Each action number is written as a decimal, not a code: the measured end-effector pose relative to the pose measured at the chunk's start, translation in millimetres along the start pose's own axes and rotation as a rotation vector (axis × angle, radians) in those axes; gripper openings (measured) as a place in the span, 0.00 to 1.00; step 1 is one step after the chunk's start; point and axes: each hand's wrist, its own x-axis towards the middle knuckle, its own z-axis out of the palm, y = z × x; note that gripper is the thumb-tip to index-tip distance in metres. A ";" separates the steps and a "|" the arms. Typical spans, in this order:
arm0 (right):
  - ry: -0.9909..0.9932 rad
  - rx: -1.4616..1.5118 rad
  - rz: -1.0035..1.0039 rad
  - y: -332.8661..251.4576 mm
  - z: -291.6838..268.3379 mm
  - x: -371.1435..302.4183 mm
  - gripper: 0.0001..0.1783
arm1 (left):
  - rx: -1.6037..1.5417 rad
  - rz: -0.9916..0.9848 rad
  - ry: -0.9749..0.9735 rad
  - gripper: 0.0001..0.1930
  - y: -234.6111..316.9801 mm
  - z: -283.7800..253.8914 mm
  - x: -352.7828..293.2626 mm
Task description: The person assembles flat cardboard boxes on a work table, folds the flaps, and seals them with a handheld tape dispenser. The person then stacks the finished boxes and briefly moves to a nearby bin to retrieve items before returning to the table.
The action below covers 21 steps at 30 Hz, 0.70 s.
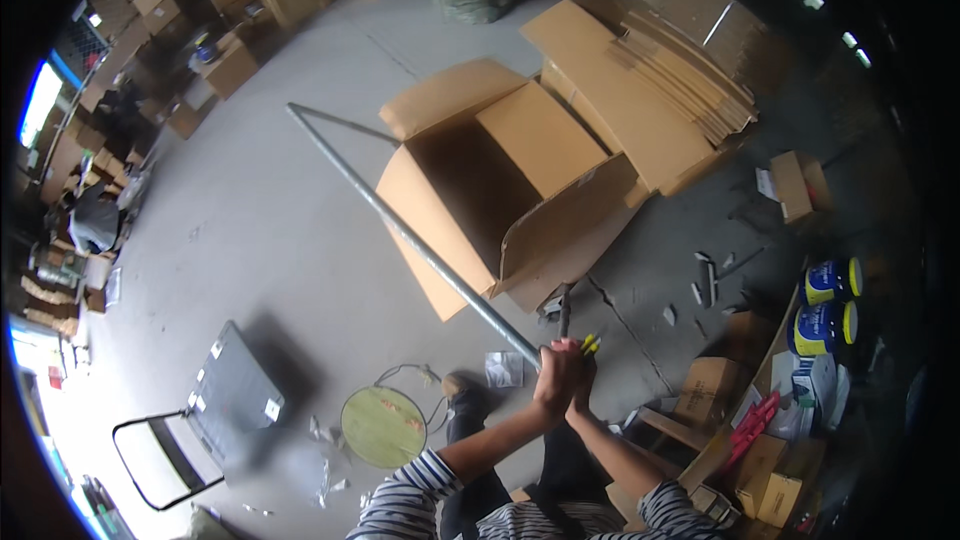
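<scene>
My left hand point(556, 380) is closed round the near end of a long grey metal pole point(400, 225). From there the pole slants away to the far left, passing in front of an open cardboard box point(555, 140). Pressed against the left hand, my right hand point(582, 385) is closed too. Yellow tips point(592, 343) poke out beside its fingers, but what it grips is hidden. A dark line joins the pole's far tip to the box; shadow or second bar, I cannot tell. Just beyond my hands stands a short dark upright piece point(565, 308).
Flattened cardboard point(640, 90) leans behind the box. A round green-topped stool point(383, 426) and a grey platform cart point(235, 395) are at the lower left. Blue-and-yellow tubs point(822, 327) and small boxes point(710, 390) crowd the right. Scraps point(708, 280) litter the floor.
</scene>
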 end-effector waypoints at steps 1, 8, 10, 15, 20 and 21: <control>0.060 -0.017 -0.045 -5.5 8.0 -11.8 0.10 | -0.025 -0.026 -0.039 0.14 6.0 3.1 -5.7; 0.211 -0.334 0.008 -49.0 71.0 -57.6 0.16 | -0.141 -0.030 -0.022 0.17 -32.5 24.6 -55.6; 0.210 -0.203 0.037 -57.3 94.9 -66.7 0.16 | 0.008 0.073 -0.009 0.19 -77.7 24.0 -74.5; -0.058 0.284 0.166 -83.9 185.9 -57.0 0.18 | 0.223 0.103 -0.041 0.15 -199.1 13.3 -105.1; -0.392 0.350 0.533 -130.9 216.8 -38.2 0.24 | 0.201 -0.068 -0.270 0.02 -301.9 32.1 -129.7; -0.420 0.433 0.521 -128.2 214.1 -35.6 0.26 | 0.203 -0.105 -0.325 0.02 -320.6 24.9 -126.9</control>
